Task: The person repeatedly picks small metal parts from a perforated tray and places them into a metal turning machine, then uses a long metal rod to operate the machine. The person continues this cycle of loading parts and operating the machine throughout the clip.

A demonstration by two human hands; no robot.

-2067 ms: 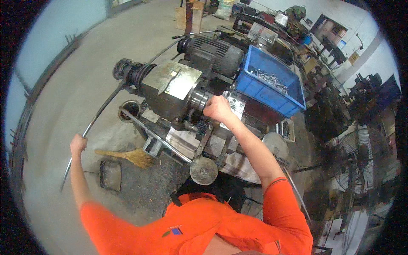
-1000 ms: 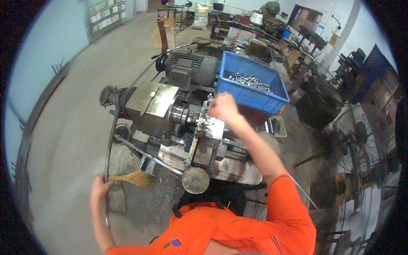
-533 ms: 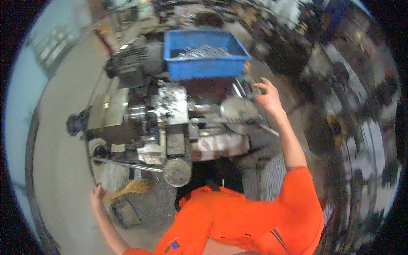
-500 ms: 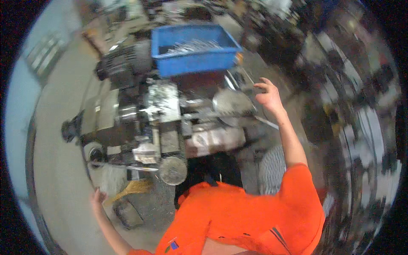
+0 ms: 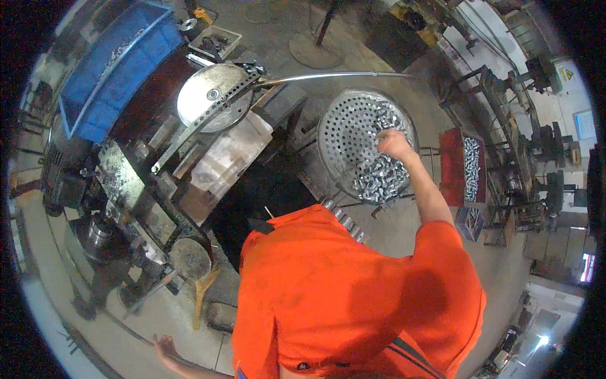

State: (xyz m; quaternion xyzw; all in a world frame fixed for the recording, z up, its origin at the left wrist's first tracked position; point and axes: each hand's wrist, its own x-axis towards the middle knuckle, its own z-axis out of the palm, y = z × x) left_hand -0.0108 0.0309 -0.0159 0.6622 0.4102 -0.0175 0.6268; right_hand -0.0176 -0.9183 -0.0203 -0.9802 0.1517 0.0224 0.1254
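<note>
My right hand [image 5: 396,144] is over a round perforated metal tray [image 5: 341,126], its fingers closed among small shiny cylindrical metal parts [image 5: 382,178]. Whatever lies between the fingertips is too small to make out. The parts are heaped on the tray's right and near side, leaving its holes showing on the left. At the lower left, away from the machine, my left hand [image 5: 167,352] hangs with its fingers apart and nothing visible in it.
To the left stands a machine with a bright round disc [image 5: 211,98] and a long curved lever [image 5: 334,77]. A blue bin [image 5: 107,82] sits beyond it. A red box [image 5: 452,167] of metal parts is right of the tray. A yellow brush [image 5: 201,297] lies low.
My view has swung right, bringing the perforated tray fully into sight. My right hand has gone from beside the lever to the parts on the tray. The left hand stays low.
</note>
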